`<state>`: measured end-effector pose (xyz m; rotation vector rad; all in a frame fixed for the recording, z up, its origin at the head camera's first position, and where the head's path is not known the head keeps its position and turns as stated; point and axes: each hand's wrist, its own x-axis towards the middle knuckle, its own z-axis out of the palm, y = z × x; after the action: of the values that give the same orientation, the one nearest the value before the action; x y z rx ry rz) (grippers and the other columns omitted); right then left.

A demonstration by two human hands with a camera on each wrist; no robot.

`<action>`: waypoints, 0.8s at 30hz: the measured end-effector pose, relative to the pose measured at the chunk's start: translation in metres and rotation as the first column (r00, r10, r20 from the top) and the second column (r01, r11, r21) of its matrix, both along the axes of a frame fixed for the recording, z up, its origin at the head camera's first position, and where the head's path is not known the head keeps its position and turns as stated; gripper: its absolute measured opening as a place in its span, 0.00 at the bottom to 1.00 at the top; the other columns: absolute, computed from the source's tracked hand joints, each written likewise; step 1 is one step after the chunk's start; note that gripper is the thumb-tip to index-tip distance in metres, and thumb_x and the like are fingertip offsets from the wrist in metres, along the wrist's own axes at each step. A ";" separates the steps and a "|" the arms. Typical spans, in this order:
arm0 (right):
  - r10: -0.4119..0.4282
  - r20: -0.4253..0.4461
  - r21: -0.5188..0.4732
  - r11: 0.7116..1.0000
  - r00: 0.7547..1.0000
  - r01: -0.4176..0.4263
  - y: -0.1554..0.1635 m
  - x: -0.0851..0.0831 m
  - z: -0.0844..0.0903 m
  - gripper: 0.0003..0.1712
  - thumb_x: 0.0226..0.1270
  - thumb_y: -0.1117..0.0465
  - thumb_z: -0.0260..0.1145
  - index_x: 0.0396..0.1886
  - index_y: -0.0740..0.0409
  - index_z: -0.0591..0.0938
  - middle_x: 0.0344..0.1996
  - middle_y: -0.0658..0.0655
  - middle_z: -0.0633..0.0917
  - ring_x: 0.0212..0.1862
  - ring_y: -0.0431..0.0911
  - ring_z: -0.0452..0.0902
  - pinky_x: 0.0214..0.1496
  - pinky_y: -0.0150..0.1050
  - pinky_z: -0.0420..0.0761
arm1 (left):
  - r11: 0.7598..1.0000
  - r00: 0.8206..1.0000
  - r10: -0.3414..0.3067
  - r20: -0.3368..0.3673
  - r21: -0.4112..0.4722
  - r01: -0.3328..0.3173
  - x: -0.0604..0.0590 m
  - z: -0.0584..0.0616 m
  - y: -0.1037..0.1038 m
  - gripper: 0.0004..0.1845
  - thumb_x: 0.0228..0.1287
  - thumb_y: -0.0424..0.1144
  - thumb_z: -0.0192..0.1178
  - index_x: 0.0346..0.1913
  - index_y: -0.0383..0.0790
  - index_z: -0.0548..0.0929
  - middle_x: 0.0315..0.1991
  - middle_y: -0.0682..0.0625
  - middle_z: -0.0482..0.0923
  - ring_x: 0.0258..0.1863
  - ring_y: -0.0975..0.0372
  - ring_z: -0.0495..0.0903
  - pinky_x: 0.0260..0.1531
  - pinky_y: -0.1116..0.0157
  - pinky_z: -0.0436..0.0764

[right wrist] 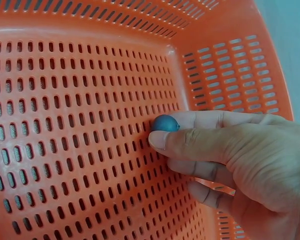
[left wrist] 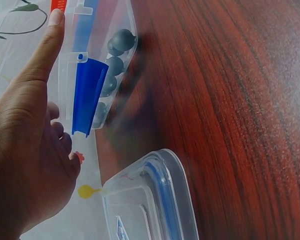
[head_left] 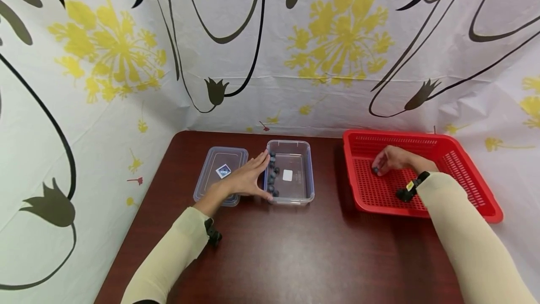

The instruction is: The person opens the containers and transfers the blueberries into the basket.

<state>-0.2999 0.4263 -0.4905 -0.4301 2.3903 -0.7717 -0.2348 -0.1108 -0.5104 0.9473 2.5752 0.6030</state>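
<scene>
My right hand (head_left: 395, 157) is inside the red plastic basket (head_left: 363, 191). Between its thumb and fingers it pinches one blueberry (right wrist: 164, 123), low over the slotted bottom in the right wrist view. At the middle of the table stands a clear plastic container (head_left: 300, 184), with several blueberries (head_left: 272, 177) lined up along its left side. My left hand (head_left: 248, 178) rests at that side, thumb and fingers spread straight along the rim. In the left wrist view, a blue-edged clip flap (left wrist: 90, 95) hangs from the container beside the fingers.
A clear lid (head_left: 206, 179) with a blue and white label lies left of the container, partly under my left forearm. The dark red table (head_left: 270, 247) meets a flower-patterned sheet (head_left: 270, 116) at the back and left. The basket stands at the right.
</scene>
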 end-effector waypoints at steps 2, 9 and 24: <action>0.002 -0.007 0.011 1.000 1.000 -0.002 0.001 0.002 -0.001 0.13 0.58 0.74 0.79 0.42 0.74 0.89 0.38 0.66 0.91 0.41 0.47 0.87 0.41 0.32 0.85 | 1.000 1.000 -0.001 0.000 0.001 0.001 0.000 0.001 0.001 0.73 0.55 0.70 0.74 0.87 0.43 0.35 0.88 0.46 0.26 0.86 0.53 0.33 0.83 0.48 0.42; 0.005 -0.031 0.024 1.000 0.999 -0.004 0.003 0.005 0.004 0.15 0.58 0.72 0.80 0.44 0.73 0.89 0.40 0.66 0.92 0.43 0.48 0.87 0.42 0.32 0.85 | 1.000 1.000 0.001 -0.001 -0.005 -0.001 0.000 0.002 0.003 0.73 0.55 0.69 0.75 0.87 0.44 0.36 0.88 0.46 0.27 0.86 0.52 0.34 0.83 0.48 0.43; 0.026 -0.341 -0.042 0.998 0.940 -0.043 -0.048 0.003 0.069 0.21 0.59 0.62 0.83 0.51 0.63 0.91 0.45 0.61 0.92 0.41 0.42 0.88 0.43 0.31 0.84 | 1.000 1.000 0.016 0.021 0.001 -0.016 0.002 0.002 0.001 0.73 0.55 0.71 0.74 0.87 0.39 0.40 0.88 0.45 0.28 0.86 0.46 0.37 0.82 0.44 0.45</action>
<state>-0.2967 0.3787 -0.4214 -0.6717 2.6777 -0.7941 -0.2329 -0.1101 -0.5081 0.9175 2.5667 0.6149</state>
